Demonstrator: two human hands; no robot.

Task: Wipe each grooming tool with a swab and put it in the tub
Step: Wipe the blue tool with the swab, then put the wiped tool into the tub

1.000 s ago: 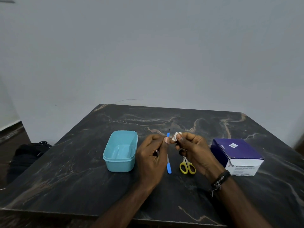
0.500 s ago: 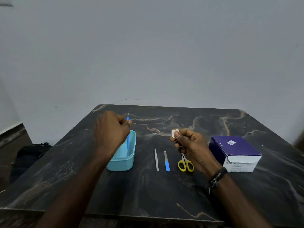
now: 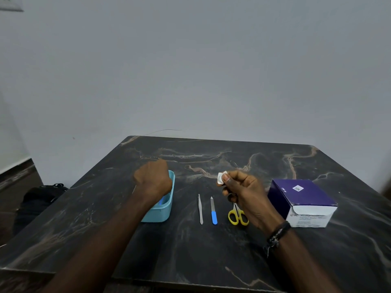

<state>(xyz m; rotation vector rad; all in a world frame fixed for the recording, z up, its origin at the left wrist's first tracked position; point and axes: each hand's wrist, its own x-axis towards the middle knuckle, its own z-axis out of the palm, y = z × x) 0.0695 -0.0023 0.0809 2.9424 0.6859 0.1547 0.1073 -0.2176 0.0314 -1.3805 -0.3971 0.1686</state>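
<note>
Pinching a small white swab (image 3: 221, 178) between thumb and fingertips, the right hand (image 3: 245, 193) hovers above the middle of the dark marble table (image 3: 211, 254). Below it, in a row toward the near edge, lie silver tweezers (image 3: 200, 208), a blue-handled nail file (image 3: 213, 210) and yellow-handled scissors (image 3: 238, 215), the scissors' blades hidden by the hand. Left of the row stands the light blue tub (image 3: 164, 212), with a blue-handled tool (image 3: 162, 201) just visible inside. The left hand (image 3: 152, 180) hangs over the tub, knuckles up; whether its fingers grip anything cannot be told. A purple and white box (image 3: 302, 203) sits near the right edge.
</note>
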